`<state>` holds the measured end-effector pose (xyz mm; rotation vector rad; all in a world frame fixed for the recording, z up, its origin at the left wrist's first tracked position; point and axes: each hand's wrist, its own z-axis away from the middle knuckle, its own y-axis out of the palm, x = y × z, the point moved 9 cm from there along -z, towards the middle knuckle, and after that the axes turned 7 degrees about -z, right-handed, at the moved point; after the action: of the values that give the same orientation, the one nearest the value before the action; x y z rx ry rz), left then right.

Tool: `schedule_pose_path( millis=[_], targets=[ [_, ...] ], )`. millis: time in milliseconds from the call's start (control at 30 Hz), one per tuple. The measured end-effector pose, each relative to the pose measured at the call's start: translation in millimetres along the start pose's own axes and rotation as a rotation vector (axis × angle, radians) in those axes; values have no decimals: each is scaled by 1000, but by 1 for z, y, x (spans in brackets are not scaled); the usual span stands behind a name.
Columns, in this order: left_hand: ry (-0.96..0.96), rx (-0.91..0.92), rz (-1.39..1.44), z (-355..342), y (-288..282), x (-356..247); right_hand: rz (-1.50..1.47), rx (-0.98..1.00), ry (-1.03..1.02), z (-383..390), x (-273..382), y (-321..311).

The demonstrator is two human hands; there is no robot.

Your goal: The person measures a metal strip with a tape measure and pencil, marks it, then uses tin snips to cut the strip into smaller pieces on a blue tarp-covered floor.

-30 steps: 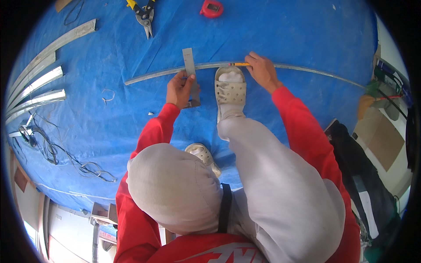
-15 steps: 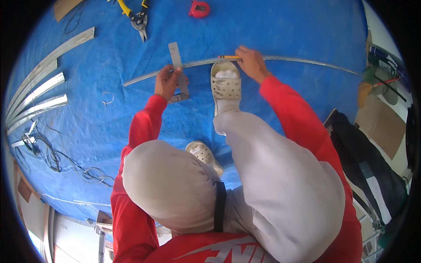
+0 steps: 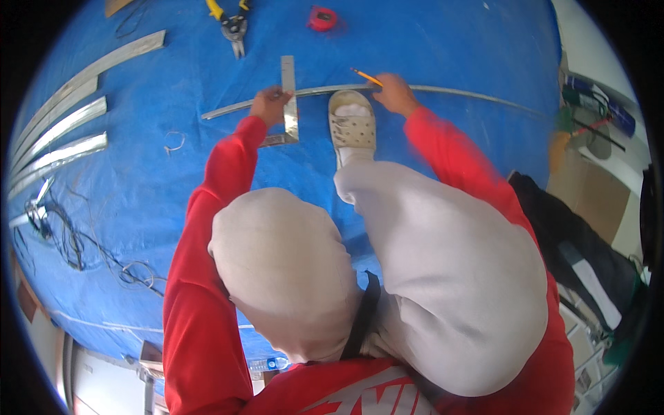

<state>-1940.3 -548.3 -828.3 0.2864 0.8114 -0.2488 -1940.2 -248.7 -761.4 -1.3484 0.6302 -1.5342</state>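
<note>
Across the metal strip (image 3: 315,90), a steel L-square (image 3: 291,117) is pinched by the left hand (image 3: 268,105), probably for steadiness, while a pencil (image 3: 365,75) is gripped by the right hand (image 3: 396,95).

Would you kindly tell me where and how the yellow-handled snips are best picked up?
Probably by the yellow handles, reaching over from the far side: the snips lie with their blades pointing to the near side, the handles spreading apart away from it.
</note>
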Motion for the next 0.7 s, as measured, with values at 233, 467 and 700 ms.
schedule_pose_path(
  millis=[233,467,700],
  targets=[
    [-50,-27,-6,-5,-4,8,-110,75,202,-4,-5,2],
    [45,-43,-172,13,-4,-5,-175,20,178,3,-4,-1],
    [7,-116,-97,28,-3,10,-349,-142,162,5,12,-18]
  ],
)
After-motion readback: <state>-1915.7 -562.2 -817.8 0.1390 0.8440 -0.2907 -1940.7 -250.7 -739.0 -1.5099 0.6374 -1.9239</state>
